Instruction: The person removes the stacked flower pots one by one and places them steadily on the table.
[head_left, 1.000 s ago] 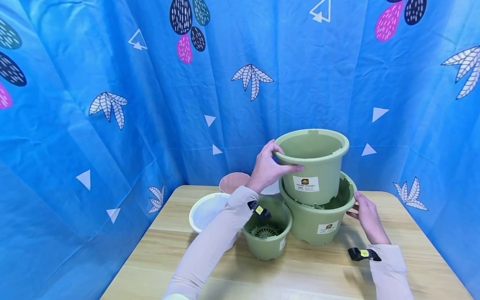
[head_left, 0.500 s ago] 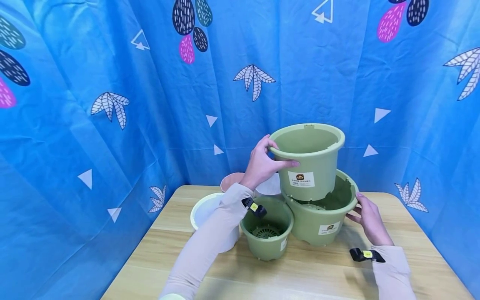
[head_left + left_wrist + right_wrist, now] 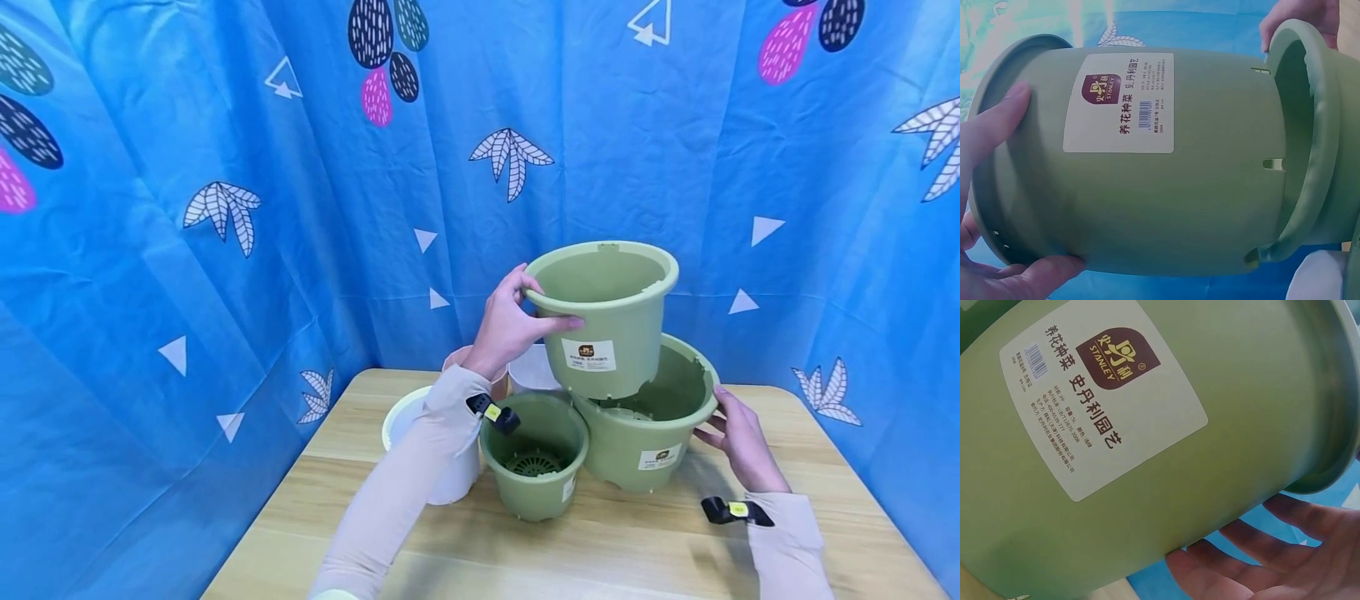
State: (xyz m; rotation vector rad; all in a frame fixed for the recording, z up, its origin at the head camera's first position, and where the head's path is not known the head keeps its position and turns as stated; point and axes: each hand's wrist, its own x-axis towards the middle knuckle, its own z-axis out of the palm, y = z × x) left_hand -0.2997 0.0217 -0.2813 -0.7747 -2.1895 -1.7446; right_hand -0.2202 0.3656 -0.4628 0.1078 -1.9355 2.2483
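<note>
My left hand [image 3: 504, 325] grips the rim of a green plastic flowerpot [image 3: 633, 354], thumb on the outer wall. This pot is tilted and held up over a larger green flowerpot [image 3: 622, 454], overlapping its open mouth. In the left wrist view, the slotted bottom edge of the held pot [image 3: 1179, 206] is beside the larger pot's rim [image 3: 1329, 125]. My right hand [image 3: 742, 437] holds the larger pot at its right rim. Its fingers [image 3: 1272, 550] lie against that pot's wall [image 3: 1222, 450] in the right wrist view; the thumb is hidden there.
A small green flowerpot [image 3: 532, 496] stands left of the larger one. Behind my left forearm are a white pot [image 3: 453, 471], a pink pot [image 3: 501, 385] and another white pot [image 3: 534, 371]. A blue patterned curtain [image 3: 420, 183] surrounds the wooden table [image 3: 600, 558].
My left hand has raised the upper flowerpot and moved it left, so more of the larger pot's inside shows. The right hand stays at the larger pot's rim.
</note>
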